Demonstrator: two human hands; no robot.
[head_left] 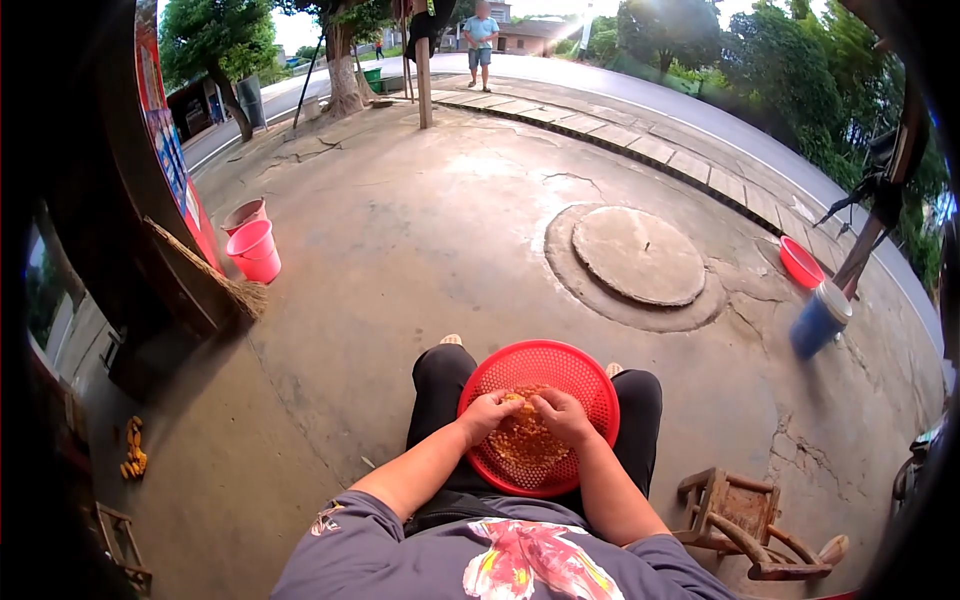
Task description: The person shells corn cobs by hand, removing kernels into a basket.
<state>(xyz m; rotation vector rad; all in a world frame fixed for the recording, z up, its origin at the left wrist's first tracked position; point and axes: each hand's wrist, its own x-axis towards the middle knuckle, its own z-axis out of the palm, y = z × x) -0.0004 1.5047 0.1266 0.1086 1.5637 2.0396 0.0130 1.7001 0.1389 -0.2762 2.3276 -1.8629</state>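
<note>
A round red plastic sieve basket [588, 385] rests on my lap between my knees. Loose yellow-orange corn kernels [528, 445] lie across its perforated bottom. Over the basket, my left hand [488, 413] and my right hand [562, 413] are close together, fingers bent inward. Both are closed around what looks like a small corn cob [514, 398]; only a yellow bit of it shows between the fingertips, the rest being hidden by my fingers.
Corn ears [134, 448] lie on the ground at left. A straw broom [235, 285] leans near a pink bucket [254, 251]. A wooden chair [735, 520] is at my right. Ahead are a round concrete cover [640, 255], a blue bucket [820, 320], a red basin [801, 262] and a standing person [481, 40].
</note>
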